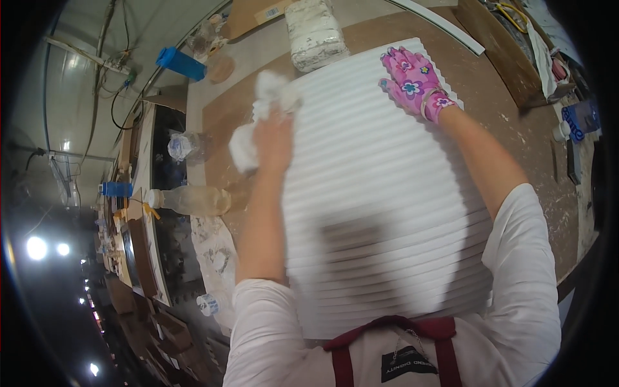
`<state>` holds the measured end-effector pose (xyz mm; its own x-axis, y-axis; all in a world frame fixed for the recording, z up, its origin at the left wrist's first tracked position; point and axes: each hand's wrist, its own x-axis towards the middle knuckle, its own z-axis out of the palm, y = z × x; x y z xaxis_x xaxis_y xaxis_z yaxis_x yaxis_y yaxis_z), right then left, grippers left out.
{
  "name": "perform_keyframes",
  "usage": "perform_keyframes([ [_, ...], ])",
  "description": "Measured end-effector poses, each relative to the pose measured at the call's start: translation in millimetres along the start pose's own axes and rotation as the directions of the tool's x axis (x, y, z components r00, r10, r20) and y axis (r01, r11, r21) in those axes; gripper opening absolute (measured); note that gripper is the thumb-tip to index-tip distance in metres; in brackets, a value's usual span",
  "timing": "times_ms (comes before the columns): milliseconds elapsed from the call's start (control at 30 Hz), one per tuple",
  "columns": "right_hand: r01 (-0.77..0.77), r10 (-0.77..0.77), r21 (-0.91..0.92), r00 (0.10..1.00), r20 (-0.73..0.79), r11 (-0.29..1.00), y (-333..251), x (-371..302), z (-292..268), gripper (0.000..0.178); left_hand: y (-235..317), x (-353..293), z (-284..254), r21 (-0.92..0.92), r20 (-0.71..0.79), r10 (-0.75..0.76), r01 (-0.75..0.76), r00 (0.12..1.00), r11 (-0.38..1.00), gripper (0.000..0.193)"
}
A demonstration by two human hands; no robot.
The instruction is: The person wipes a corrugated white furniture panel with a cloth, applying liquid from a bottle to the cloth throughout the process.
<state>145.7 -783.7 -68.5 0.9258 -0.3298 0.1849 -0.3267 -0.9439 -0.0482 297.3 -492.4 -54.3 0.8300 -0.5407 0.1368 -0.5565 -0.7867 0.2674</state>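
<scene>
A large white panel with rounded parallel ribs (361,148) lies in front of me, its ribs running left to right. My left hand (274,137), bare and smeared by motion, is on a bunched white cloth (245,149) at the panel's left edge. Part of that cloth bulges out beyond the fingers. On the far right corner of the panel rests my right hand (412,80), in a pink glove with a flower print, its fingers stretched out and nothing in them. A dark shadow falls over the near ribs.
Beyond the panel sits a plastic-wrapped white block (314,35). Along the left stand a blue bottle (180,62), a crumpled clear plastic bottle (187,147) and a cloudy bottle (193,200). A wooden box (500,48) is at the far right, with a blue container (582,120) nearby.
</scene>
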Motion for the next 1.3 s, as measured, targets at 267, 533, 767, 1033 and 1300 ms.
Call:
perform_keyframes([
  [267, 0.024, -0.023, 0.018, 0.998, -0.053, 1.0, -7, 1, -2, 0.059, -69, 1, -74, -0.23, -0.415, -0.143, 0.048, 0.899, 0.972, 0.033],
  [533, 0.184, 0.176, 0.981, 0.966, -0.191, 0.053, -103, -17, -37, 0.061, 70, -38, -45, -0.675, -0.095, 0.189, -0.203, 0.977, 0.709, 0.049],
  [767, 0.459, -0.065, 0.82, 0.882, -0.466, 0.341, -96, 10, -54, 0.057, 15, 8, -44, -0.531, -0.218, 0.091, -0.196, 0.972, 0.825, 0.045],
  [1033, 0.464, -0.439, 0.212, 0.884, -0.159, 0.86, -153, 40, 7, 0.043, -62, 58, 32, -0.045, -0.135, 0.331, -0.339, 0.934, 0.94, 0.056],
  [1300, -0.357, 0.251, 0.567, 0.933, 0.259, 0.743, 168, -28, -29, 0.033, -24, 52, 18, 0.045, -0.042, 0.067, -0.065, 0.997, 0.997, 0.051],
])
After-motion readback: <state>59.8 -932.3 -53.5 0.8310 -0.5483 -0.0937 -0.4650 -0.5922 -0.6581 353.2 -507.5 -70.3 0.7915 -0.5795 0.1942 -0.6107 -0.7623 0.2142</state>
